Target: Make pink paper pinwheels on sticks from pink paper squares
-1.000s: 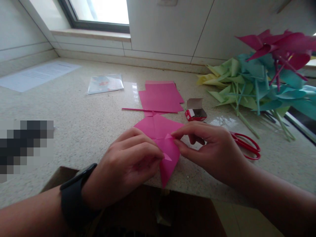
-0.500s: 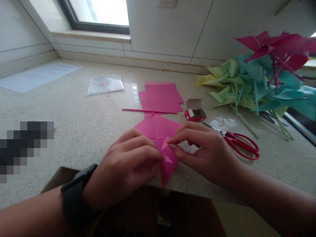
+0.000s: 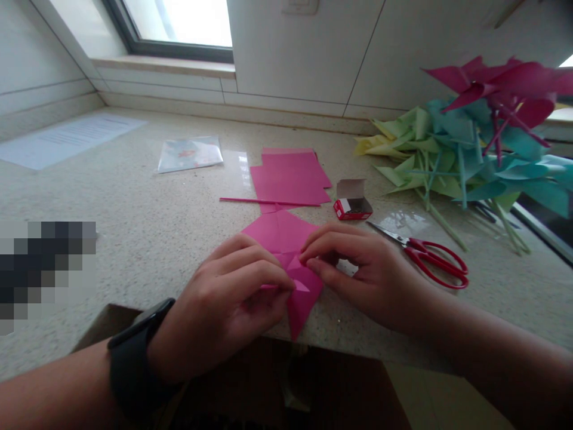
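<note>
A pink sheet of paper [image 3: 275, 230], creased and cut into pointed flaps, lies at the counter's front edge. My left hand [image 3: 242, 292], with a black watch on its wrist, pinches the paper from the left. From the right, my right hand [image 3: 349, 263] has thumb and forefinger closed on a small pink flap near the middle. The fingers cover part of the paper, and one point of it reaches to the counter edge. Just beyond it lie a thin pink stick [image 3: 268, 202] and a stack of pink paper [image 3: 290, 176].
Red-handled scissors [image 3: 436, 260] lie right of my right hand, below a small open red box [image 3: 353, 206]. Paper pinwheels [image 3: 474, 137] are heaped at the right. A clear packet [image 3: 190, 154] and a printed sheet [image 3: 76, 140] lie at the back left.
My right hand has moved slightly left and its fingertips have pressed closer to the paper's middle, bending the flap inward. My left hand stays nearly in place.
</note>
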Motion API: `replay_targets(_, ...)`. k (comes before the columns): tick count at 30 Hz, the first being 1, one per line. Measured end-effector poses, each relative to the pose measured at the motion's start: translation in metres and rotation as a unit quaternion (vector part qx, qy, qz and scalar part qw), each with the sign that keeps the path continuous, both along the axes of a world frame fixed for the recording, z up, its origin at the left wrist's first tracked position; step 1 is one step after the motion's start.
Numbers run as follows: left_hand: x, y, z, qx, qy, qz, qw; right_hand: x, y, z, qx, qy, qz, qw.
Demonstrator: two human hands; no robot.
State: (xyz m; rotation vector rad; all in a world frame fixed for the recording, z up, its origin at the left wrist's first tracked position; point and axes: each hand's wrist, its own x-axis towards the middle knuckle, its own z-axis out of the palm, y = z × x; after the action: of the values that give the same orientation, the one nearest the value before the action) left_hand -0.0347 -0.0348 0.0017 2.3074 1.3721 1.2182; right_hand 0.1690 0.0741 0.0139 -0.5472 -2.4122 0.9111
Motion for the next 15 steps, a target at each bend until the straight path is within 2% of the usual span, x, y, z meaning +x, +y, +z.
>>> replay_targets(10,0.0011,0.0028,0.0009,0.0,-0.012,0.008,1.0,-0.0015,0.0061,-0.0043,-0.124,-0.067,-0.037,0.989)
replay_targets(15,0.0007,0.0025,0.002,-0.019,-0.015,0.001,1.0,-0.0022,0.0085,-0.0009,-0.082,-0.105,-0.012,0.991)
